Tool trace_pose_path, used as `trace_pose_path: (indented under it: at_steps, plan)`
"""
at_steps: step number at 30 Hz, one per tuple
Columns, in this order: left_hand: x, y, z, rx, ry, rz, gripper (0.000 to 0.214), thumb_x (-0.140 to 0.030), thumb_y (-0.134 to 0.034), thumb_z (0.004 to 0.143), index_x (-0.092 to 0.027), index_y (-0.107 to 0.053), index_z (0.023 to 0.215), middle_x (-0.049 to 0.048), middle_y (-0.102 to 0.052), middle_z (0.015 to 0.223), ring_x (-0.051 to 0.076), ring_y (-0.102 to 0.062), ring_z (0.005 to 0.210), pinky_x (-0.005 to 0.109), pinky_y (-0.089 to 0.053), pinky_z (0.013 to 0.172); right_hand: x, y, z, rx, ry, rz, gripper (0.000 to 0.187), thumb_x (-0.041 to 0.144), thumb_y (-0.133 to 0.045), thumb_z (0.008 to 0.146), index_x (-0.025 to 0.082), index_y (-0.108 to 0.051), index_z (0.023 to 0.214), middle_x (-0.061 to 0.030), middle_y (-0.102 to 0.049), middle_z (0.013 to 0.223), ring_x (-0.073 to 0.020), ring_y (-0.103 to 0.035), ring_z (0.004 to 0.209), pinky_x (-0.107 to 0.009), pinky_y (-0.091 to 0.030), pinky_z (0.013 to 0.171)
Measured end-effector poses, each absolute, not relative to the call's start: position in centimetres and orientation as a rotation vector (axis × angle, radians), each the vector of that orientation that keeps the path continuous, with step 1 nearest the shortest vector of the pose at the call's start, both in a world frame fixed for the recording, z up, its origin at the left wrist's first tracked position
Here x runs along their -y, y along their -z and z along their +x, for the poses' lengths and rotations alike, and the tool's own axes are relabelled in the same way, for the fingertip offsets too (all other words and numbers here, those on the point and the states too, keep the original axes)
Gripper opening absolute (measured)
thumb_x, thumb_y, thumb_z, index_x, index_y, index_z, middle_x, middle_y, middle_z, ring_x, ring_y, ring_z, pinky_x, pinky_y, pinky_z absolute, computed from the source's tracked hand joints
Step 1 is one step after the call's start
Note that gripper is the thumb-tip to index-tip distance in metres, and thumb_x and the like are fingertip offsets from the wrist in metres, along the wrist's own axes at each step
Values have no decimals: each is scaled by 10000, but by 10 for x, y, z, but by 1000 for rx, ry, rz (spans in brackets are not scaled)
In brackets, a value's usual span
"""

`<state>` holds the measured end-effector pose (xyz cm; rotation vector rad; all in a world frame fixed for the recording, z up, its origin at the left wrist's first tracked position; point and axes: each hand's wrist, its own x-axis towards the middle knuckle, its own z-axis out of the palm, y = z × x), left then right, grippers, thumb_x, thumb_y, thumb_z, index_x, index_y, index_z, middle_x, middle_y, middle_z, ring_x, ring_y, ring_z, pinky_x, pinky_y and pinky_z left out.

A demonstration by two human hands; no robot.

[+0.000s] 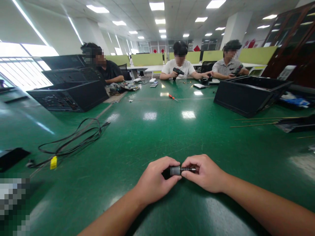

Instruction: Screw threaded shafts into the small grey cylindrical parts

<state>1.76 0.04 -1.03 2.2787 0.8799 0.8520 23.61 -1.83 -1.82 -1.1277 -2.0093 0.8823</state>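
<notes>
We pinched grey cylindrical part [175,170] w/ L hand [157,177], dark ribbed metal shaft [187,169] at its end w/ R hand [208,173], well our side of red-handled screwdriver [172,96]. Step prob. working shaft; next move called for steady, aligned pinch.

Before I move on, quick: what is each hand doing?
Left hand: closed, holding the grey cylindrical body.
Right hand: closed, fingers around the dark, ridged, metallic-looking shaft extending from that body.
</notes>
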Motion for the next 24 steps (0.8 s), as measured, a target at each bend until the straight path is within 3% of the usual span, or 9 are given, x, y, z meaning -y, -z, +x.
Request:
trace_pose_path:
  at_steps: [24]
  plan:
    - [-3,8,16,-924,-881,2282,243,-211,-748,799,-215,-674,1029,17,-734,964,174,-691,872,291,-523,797,20,21,239,2094,-635,-1095,105,232,-649,883,201,-707,964,-25,-713,841,-169,-628,733,-271,-435,681]
